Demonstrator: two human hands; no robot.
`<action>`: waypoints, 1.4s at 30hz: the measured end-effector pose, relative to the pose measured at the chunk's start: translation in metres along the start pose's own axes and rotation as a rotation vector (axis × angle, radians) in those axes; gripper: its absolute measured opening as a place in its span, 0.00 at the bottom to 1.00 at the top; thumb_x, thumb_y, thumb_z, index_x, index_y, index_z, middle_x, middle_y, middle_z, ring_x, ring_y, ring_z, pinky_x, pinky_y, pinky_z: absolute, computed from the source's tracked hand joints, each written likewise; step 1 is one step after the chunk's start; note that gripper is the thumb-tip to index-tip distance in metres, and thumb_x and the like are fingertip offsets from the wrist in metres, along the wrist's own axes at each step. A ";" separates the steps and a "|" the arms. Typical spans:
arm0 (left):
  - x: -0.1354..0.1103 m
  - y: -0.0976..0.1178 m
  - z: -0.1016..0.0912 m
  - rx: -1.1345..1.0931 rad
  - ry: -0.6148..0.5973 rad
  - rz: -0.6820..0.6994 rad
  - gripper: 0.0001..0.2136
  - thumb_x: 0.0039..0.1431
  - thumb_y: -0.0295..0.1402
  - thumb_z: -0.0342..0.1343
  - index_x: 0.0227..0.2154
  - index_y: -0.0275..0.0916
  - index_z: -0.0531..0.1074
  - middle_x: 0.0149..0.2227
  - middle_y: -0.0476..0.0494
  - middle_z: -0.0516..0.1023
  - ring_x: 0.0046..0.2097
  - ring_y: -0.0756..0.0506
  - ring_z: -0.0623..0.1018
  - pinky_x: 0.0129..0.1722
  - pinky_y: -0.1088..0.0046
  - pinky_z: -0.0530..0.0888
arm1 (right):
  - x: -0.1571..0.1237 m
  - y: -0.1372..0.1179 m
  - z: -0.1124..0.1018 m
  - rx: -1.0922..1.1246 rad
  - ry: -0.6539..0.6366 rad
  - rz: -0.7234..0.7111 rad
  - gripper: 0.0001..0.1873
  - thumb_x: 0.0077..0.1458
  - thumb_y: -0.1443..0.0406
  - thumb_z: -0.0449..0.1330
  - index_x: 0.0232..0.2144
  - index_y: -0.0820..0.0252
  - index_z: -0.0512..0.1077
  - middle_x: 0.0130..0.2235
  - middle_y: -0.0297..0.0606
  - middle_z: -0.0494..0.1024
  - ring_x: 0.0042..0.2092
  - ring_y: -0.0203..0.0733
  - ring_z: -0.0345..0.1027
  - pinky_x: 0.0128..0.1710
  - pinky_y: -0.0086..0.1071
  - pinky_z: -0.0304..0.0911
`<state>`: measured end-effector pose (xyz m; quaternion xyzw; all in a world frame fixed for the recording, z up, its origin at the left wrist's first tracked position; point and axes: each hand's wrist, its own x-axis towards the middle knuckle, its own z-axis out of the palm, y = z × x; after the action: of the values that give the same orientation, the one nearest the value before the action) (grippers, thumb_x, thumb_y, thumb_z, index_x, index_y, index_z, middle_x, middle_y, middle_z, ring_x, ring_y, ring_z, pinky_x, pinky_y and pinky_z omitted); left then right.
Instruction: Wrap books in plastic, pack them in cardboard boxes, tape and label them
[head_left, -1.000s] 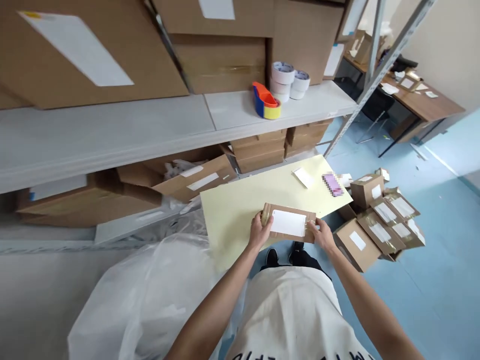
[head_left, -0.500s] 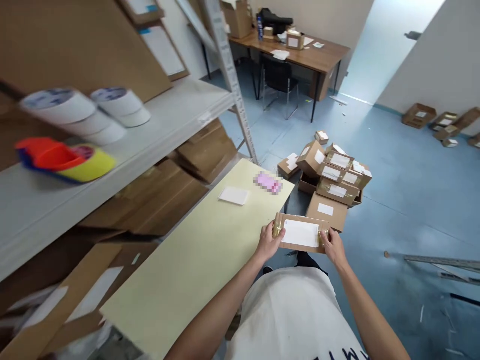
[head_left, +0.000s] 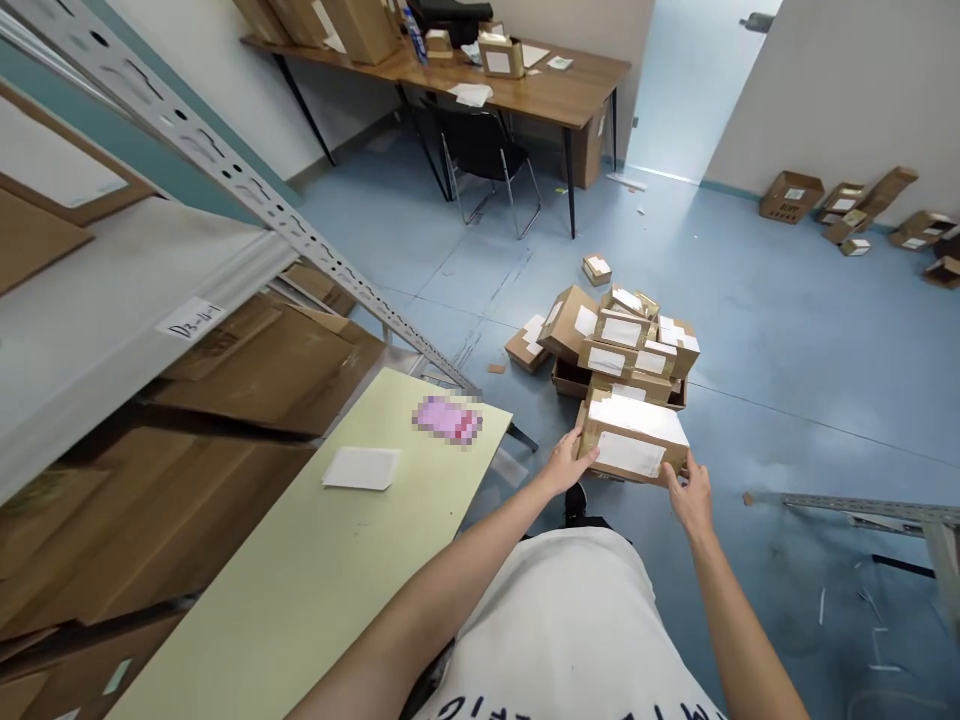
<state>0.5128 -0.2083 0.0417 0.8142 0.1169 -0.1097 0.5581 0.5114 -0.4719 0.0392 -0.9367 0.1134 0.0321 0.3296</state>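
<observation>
Between my two hands is a cardboard box point(head_left: 609, 474) with white labels on its top and front face. My left hand point(head_left: 568, 464) grips its left end, thumb on the front. At the right end my right hand point(head_left: 689, 490) holds it the same way. Just beyond stands a pile of taped cardboard boxes point(head_left: 609, 358), most bearing white labels. The held box covers the near part of that pile; whether it touches the boxes under it I cannot tell.
To my left is a pale yellow table point(head_left: 300, 580) with a white pad point(head_left: 361, 468) and a blurred pink item point(head_left: 448, 419). Metal shelving point(head_left: 225, 190) rises beside it. A desk point(head_left: 525, 95) and black chair point(head_left: 480, 150) stand behind. More boxes point(head_left: 790, 196) line the far wall.
Both hands have carried the box forward, away from my body, to the near side of the pile. The box is tipped so its labelled top shows. My view has turned right.
</observation>
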 end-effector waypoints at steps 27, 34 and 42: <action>-0.328 -0.106 -0.125 -0.527 1.078 -0.346 0.19 0.55 0.40 0.58 0.48 0.37 0.71 0.51 0.36 0.77 0.48 0.43 0.79 0.49 0.65 0.76 | -0.138 -0.239 0.160 0.191 -1.036 -0.868 0.32 0.51 0.48 0.57 0.54 0.59 0.68 0.43 0.47 0.79 0.36 0.47 0.76 0.33 0.38 0.71; -0.442 -0.130 -0.080 -0.640 1.522 -0.452 0.17 0.56 0.40 0.56 0.46 0.39 0.71 0.50 0.37 0.78 0.48 0.43 0.80 0.50 0.64 0.75 | -0.286 -0.284 0.179 0.096 -1.532 -1.066 0.31 0.51 0.45 0.58 0.50 0.59 0.70 0.40 0.45 0.78 0.37 0.46 0.77 0.36 0.38 0.73; -0.490 -0.112 -0.007 -0.679 1.891 -0.656 0.21 0.54 0.45 0.57 0.47 0.39 0.72 0.49 0.34 0.78 0.46 0.38 0.80 0.40 0.63 0.77 | -0.361 -0.296 0.209 -0.042 -1.908 -1.094 0.30 0.46 0.43 0.62 0.43 0.58 0.74 0.35 0.41 0.78 0.34 0.45 0.76 0.39 0.43 0.74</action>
<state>0.0129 -0.1962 0.0964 0.2980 0.7429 0.4622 0.3816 0.2329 -0.0482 0.1057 -0.4561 -0.6190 0.5946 0.2353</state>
